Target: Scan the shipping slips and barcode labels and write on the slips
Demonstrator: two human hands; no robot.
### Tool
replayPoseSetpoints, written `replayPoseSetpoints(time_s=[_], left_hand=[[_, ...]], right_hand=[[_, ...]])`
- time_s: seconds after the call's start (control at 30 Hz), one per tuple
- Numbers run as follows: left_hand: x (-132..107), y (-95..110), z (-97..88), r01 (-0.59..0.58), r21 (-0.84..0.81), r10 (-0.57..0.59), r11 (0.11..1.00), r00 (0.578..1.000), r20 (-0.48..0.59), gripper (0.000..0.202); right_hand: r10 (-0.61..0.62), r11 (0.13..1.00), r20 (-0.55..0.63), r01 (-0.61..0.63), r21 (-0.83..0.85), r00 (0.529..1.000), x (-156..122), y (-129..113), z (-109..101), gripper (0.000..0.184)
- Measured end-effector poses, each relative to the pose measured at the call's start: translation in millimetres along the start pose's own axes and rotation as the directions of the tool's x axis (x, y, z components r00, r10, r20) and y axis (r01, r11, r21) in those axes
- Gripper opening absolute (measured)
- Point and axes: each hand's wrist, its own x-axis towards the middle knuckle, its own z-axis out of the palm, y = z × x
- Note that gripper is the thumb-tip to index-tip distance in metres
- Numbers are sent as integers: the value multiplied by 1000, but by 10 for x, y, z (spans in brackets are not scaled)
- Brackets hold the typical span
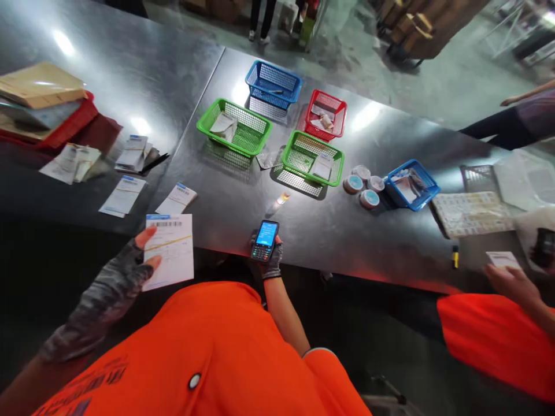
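Note:
My left hand [145,260], in a grey patterned fingerless glove, grips a bundle of white paper slips [173,254] by its left edge. A barcode and a blue strip show at the top of the bundle, and a yellow rubber band crosses it. In my right hand [274,254], also gloved, is a handheld barcode scanner [265,240] with a lit blue screen and a keypad, held at the table's front edge. Just beyond the left hand lie banded slip stacks, one [177,199] close to the held bundle and another [123,195] further left.
Green baskets [255,147] [292,164], a blue basket [274,98] and a red basket [332,134] stand on the metal table [225,214]. Round tubs [369,199] sit right of them. At far left is a loaded red crate [82,124]. A co-worker's hand [511,283] holds slips at right.

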Motion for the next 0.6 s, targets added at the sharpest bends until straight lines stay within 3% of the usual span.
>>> replayPoseSetpoints(time_s=[0.27, 0.47, 0.6], left_hand=[[-135, -183, 148, 38, -119, -32, 992, 998, 53, 87], [-172, -99, 251, 114, -257, -108, 960, 993, 38, 110], [-104, -72, 203, 111, -248, -91, 962, 992, 89, 102]], right_hand=[[-13, 998, 50, 16, -60, 999, -83, -21, -21, 45], [-33, 999, 0, 33, -18, 999, -148, 66, 8, 47], [-58, 998, -4, 58, 3, 998, -132, 152, 29, 51]])
